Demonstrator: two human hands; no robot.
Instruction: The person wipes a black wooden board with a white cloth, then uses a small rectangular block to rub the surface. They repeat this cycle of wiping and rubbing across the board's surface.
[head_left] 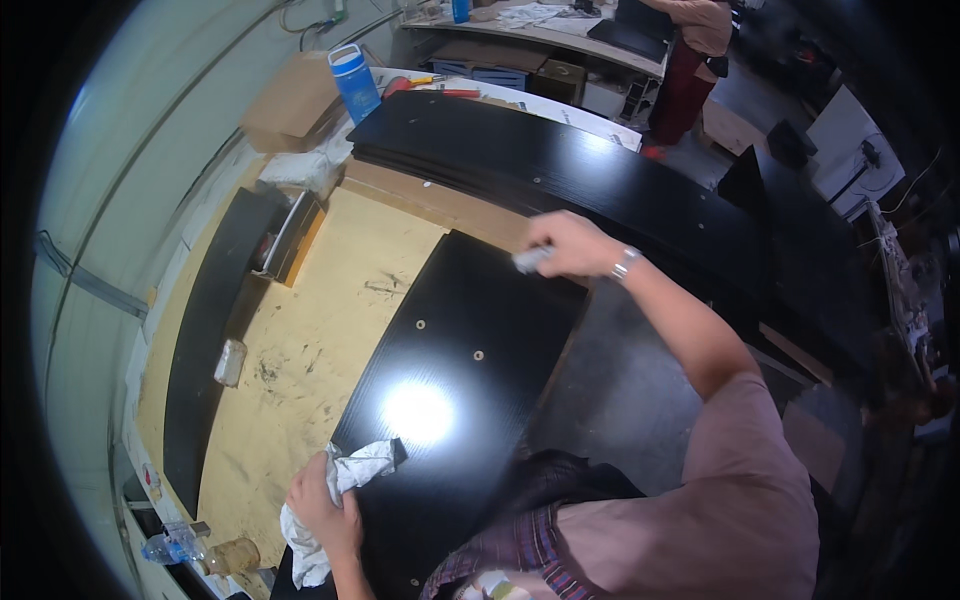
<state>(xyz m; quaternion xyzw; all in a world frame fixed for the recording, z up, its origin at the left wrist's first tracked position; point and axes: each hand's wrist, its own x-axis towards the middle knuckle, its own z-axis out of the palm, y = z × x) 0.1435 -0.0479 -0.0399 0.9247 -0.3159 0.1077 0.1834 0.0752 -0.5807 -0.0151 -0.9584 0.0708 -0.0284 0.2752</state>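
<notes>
A long black board (500,300) with small round metal inserts lies in front of me, a bright reflection on its surface. My left hand (325,510) is closed around a crumpled white cloth (365,462) with dark marks, at the board's near left edge. Over the far right end of the board, my right hand (572,245) grips a small pale grey piece (533,260). Motion blurs that piece, so its kind is unclear. Beyond the hand lies a stack of black boards (480,140).
The table has a yellowish top (290,370). Along its left side lies a narrow black strip (210,330) beside a wrapped block (230,362). A blue bottle (355,85) and cardboard box (292,100) stand at the back; a plastic bottle (175,547) lies lower left. Another person (700,40) stands far right.
</notes>
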